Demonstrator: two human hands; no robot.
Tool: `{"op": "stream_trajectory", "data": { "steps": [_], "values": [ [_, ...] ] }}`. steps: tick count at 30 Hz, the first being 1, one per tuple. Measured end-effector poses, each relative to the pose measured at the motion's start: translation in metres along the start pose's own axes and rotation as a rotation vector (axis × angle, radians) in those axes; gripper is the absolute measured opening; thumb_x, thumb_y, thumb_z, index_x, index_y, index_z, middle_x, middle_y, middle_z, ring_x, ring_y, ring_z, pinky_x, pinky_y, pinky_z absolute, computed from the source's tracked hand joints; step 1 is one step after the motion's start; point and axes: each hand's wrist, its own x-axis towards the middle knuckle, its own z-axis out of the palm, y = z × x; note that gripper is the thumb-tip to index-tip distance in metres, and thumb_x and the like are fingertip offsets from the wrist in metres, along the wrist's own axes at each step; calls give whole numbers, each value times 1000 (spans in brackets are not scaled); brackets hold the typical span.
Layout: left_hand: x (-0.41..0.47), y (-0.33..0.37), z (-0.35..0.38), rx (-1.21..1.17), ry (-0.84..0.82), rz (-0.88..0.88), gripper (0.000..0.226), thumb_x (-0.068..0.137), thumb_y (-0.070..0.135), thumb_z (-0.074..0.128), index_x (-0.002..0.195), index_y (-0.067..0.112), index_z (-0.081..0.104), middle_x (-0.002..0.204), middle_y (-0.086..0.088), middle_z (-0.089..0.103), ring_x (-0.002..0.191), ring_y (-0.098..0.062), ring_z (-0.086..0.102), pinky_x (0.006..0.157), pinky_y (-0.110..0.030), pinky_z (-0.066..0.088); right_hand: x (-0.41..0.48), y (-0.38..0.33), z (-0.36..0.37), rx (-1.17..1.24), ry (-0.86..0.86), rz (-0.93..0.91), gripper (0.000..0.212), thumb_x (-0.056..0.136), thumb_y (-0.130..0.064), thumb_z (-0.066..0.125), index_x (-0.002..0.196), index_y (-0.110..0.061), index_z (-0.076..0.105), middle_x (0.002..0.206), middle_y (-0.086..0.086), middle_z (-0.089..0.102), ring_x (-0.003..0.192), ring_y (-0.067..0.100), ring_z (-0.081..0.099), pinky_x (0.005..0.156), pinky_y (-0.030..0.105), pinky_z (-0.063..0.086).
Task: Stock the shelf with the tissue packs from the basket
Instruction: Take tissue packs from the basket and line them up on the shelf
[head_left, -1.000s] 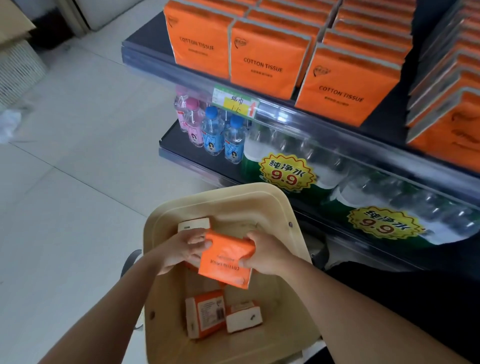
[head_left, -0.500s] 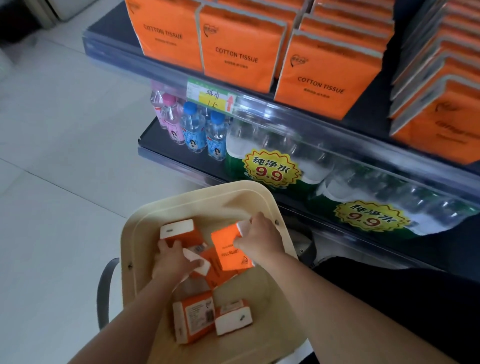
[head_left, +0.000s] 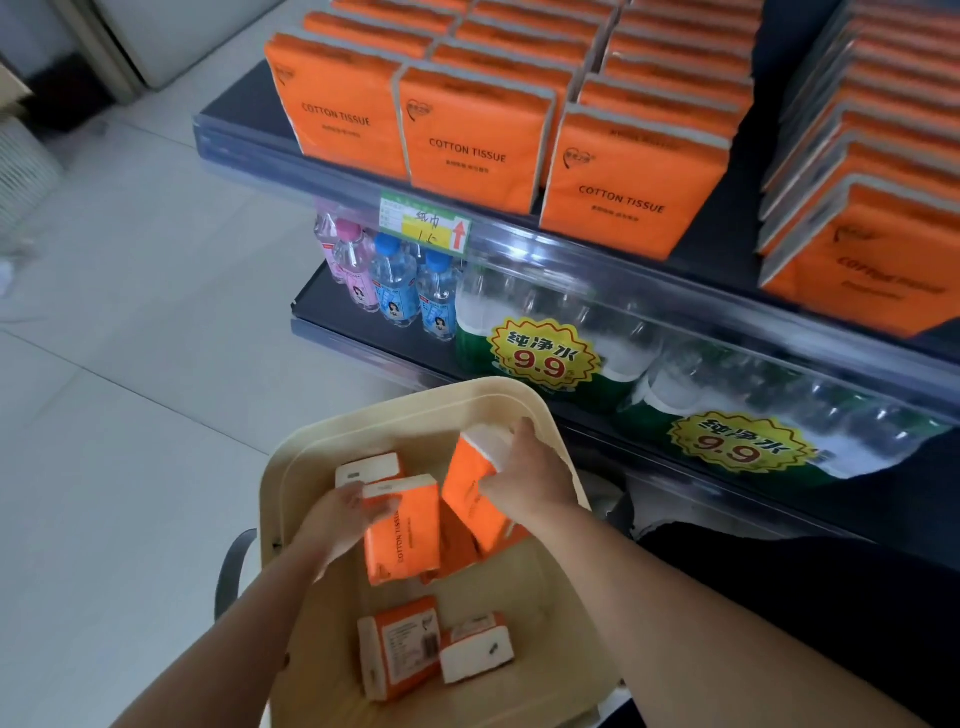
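A beige basket (head_left: 311, 457) stands on the floor below me with several orange tissue packs in it. My left hand (head_left: 340, 519) grips one orange pack (head_left: 402, 530) by its left side and lifts it above the others. Over the basket's far right corner, my right hand (head_left: 530, 475) grips a second orange pack (head_left: 470, 488) at its white top end. Two more packs (head_left: 400, 644) lie at the basket's near end and another (head_left: 366, 465) at the far left. The upper shelf (head_left: 332, 171) carries rows of orange tissue packs (head_left: 467, 140).
The lower shelf (head_left: 332, 317) holds small water bottles (head_left: 395, 291) and shrink-wrapped bottle bundles (head_left: 545, 338) with yellow 9.9 price stickers. A price tag (head_left: 426, 223) hangs on the upper shelf's rail. Pale tiled floor (head_left: 130, 364) stretches to the left.
One second ago both hands held one pack together. My right hand has since raised that pack toward the basket's far right corner, while my left hand took hold of a second pack and lifted it.
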Motion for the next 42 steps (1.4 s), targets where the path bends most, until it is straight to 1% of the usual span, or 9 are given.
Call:
{"op": "stream_trajectory", "data": {
  "steps": [4, 8, 11, 14, 17, 24, 29, 37, 42],
  "values": [
    [-17, 34, -16, -429, -116, -74, 43, 88, 38, 63, 118, 8, 57, 96, -9, 71, 88, -25, 67, 73, -36, 53, 0, -5, -15, 132, 106, 11, 52, 73, -24, 69, 119, -19, 47, 111, 4, 62, 105, 28, 59, 84, 34, 49],
    [-29, 62, -21, -698, -115, -39, 50, 89, 50, 49, 121, 12, 54, 102, -13, 72, 89, -26, 70, 71, -41, 56, -9, -20, -35, 568, 222, -86, 25, 73, -29, 72, 95, -31, 59, 87, -14, 60, 85, 17, 62, 71, 31, 50],
    [-46, 88, -24, -784, -186, 5, 45, 89, 49, 50, 117, 14, 55, 97, -9, 74, 85, -24, 72, 70, -39, 56, -19, -30, -54, 787, 257, -127, 40, 75, -37, 75, 108, -25, 56, 98, -9, 60, 91, 16, 60, 76, 31, 48],
    [-65, 114, -32, -736, -401, 101, 78, 61, 32, 86, 128, 16, 50, 115, -11, 69, 97, -29, 69, 73, -41, 57, -30, -30, -78, 914, 218, -101, 54, 72, -26, 79, 114, -20, 46, 103, -2, 57, 93, 17, 59, 74, 31, 47],
    [-76, 137, -37, -656, -482, 235, 105, 34, 18, 94, 129, 11, 49, 118, -15, 66, 98, -31, 68, 74, -40, 56, -44, -28, -104, 867, 157, -199, 45, 72, -7, 71, 109, -17, 47, 100, 2, 59, 85, 16, 57, 65, 29, 43],
    [-125, 195, -41, -568, -501, 452, 83, 25, 25, 95, 101, 5, 67, 98, -16, 71, 85, -29, 70, 68, -35, 58, -78, -13, -192, 874, 484, -484, 20, 83, -26, 68, 98, -29, 55, 90, -13, 64, 88, 8, 63, 82, 33, 51],
    [-164, 252, -24, -463, -529, 640, 64, 22, 30, 97, 81, 14, 77, 81, -8, 74, 72, -20, 72, 60, -29, 56, -90, 0, -227, 469, 416, -582, 46, 76, -50, 68, 110, -27, 48, 103, -6, 65, 99, 16, 62, 89, 39, 50],
    [-182, 329, 24, -684, -427, 796, 61, 24, 35, 95, 79, 17, 77, 82, -4, 75, 73, -18, 72, 61, -30, 57, -112, 59, -288, 1069, 65, -504, 38, 77, -40, 69, 106, -19, 59, 96, 1, 69, 88, 20, 66, 78, 38, 56],
    [-184, 389, 58, -603, -453, 781, 41, 46, 17, 86, 86, 15, 76, 87, -5, 75, 77, -20, 72, 65, -33, 58, -98, 93, -322, 1233, 354, -561, 26, 81, -10, 71, 103, -15, 58, 87, 2, 66, 71, 13, 65, 63, 30, 56]
  ]
}}
